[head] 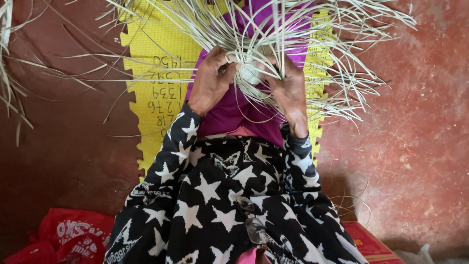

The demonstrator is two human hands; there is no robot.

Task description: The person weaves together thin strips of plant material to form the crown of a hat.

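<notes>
My left hand (211, 80) and my right hand (287, 88) both grip a small woven knot of pale dried grass strips (251, 71) held over my lap. Long loose strips (342, 58) fan out from the knot upward and to both sides. My fingers pinch the strands close to the woven centre, which is partly hidden by them. My sleeves are black with white stars (168, 161). A purple cloth (229, 112) covers my legs beneath the hands.
A yellow foam mat (151, 63) with handwritten marks lies on the red-brown floor (415, 122) under my legs. A red plastic bag (68, 234) sits at lower left. A red box (371, 244) is at lower right. More strips (7, 73) lie at far left.
</notes>
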